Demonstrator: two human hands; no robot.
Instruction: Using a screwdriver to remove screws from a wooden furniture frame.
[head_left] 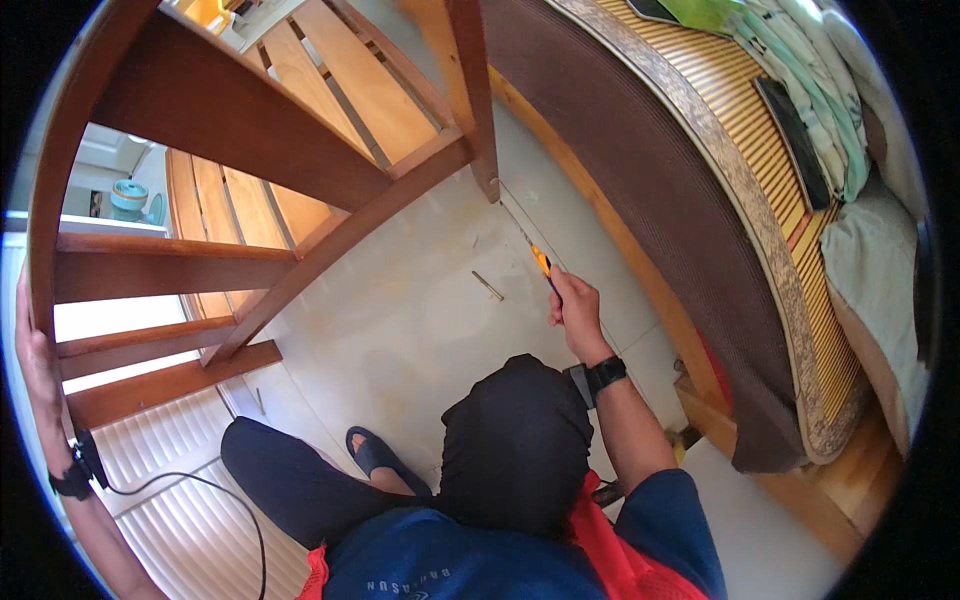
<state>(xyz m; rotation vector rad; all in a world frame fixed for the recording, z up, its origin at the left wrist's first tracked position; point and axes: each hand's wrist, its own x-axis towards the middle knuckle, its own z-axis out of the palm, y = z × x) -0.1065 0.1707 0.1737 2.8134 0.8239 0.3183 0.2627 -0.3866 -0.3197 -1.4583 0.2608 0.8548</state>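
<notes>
My right hand [577, 312] is closed round the yellow and black handle of a screwdriver [541, 262]. Its thin shaft points up and away, and the tip is at or close to the foot of a wooden post [480, 150]; I cannot tell if they touch. That post belongs to a reddish-brown wooden frame [330, 245] with wide rails and lighter slats. At the far left, my left hand [37, 350] grips the curved outer rail of this frame, its fingers partly hidden. A long metal bolt [487, 286] lies on the pale floor tiles, left of my right hand.
On the right, a bed [640, 170] with a brown side and a bamboo mat holds a dark phone [790, 140] and rumpled cloth [815, 100]. White louvred panels [185, 460] lie lower left. A black cable [215, 480] runs from my left wrist. My knees are bent above the floor.
</notes>
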